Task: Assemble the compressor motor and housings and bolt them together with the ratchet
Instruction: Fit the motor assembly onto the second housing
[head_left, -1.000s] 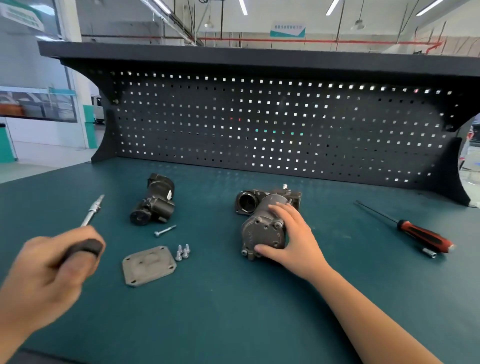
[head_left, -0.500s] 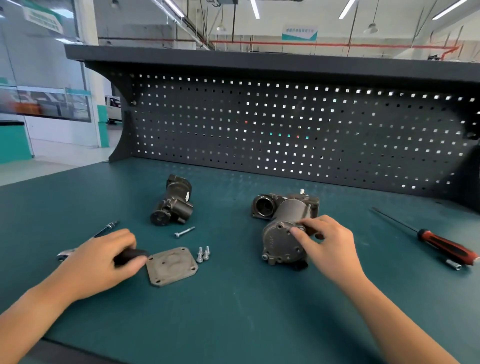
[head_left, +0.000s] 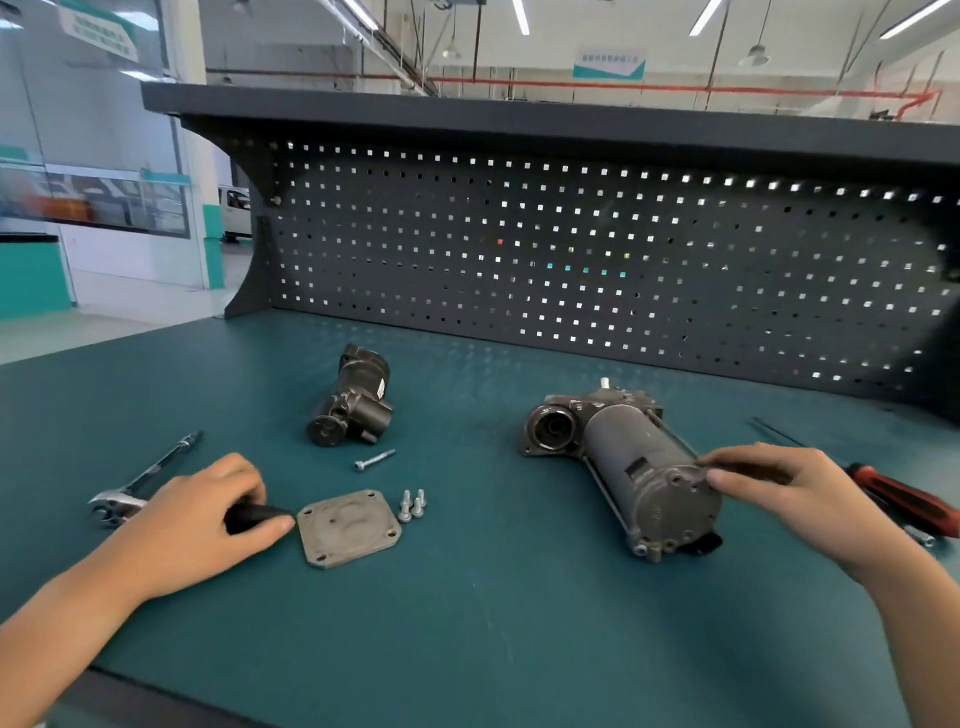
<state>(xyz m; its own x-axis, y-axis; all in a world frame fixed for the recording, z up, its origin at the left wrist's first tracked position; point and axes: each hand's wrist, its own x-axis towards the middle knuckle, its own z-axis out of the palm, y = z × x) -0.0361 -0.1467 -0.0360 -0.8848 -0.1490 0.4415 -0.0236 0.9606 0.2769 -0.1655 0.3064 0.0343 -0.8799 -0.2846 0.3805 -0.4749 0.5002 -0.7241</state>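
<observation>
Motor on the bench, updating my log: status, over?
Left hand grips ratchet on table. Right hand holds motor end. Cover plate, bolts loose, not yet fitted.

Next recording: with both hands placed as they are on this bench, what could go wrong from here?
The three short bolts stand right beside the cover plate, near the left hand on the ratchet handle; lifting the tool carelessly could scatter them.
The right hand holds the round motor only at its end; it might roll toward the screwdriver.
</observation>
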